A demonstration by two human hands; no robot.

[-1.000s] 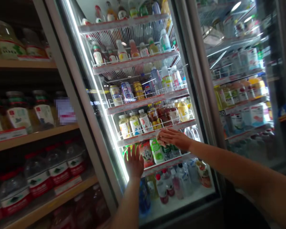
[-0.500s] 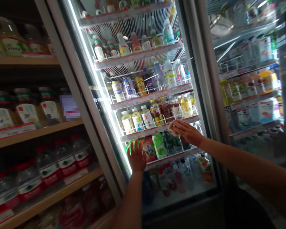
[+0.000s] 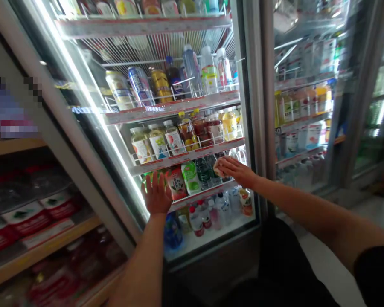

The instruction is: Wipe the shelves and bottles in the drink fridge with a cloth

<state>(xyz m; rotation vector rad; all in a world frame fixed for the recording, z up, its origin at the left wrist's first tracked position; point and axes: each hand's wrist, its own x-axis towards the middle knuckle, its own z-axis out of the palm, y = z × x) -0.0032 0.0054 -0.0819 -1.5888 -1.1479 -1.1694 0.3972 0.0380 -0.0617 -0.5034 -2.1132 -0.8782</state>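
Before me is the glass door [image 3: 248,128] of a lit drinks fridge. My left hand [image 3: 156,197] is spread, fingers up and apart, palm toward the lower left of the glass, and seems to rest on it. Under my right hand [image 3: 238,171] is a pale, crumpled cloth [image 3: 219,169], held flat to the door with the fingers pointing left. Behind the glass, between the hands, show a green-labelled drink [image 3: 191,177] and a red-labelled drink [image 3: 176,183]. Whether the left palm fully touches is hard to see.
Shelves of bottles and cans fill the fridge, including a gold can [image 3: 161,85]. On the left, a wooden shelf [image 3: 51,243] carries red-labelled bottles. Another glass-fronted fridge [image 3: 302,119] stands to the right, with pale floor [image 3: 326,260] below it.
The view has dipped and shifted, so the fridge appears larger and more floor shows. My right hand with the cloth has moved slightly lower on the door; my left hand stays spread at the glass.
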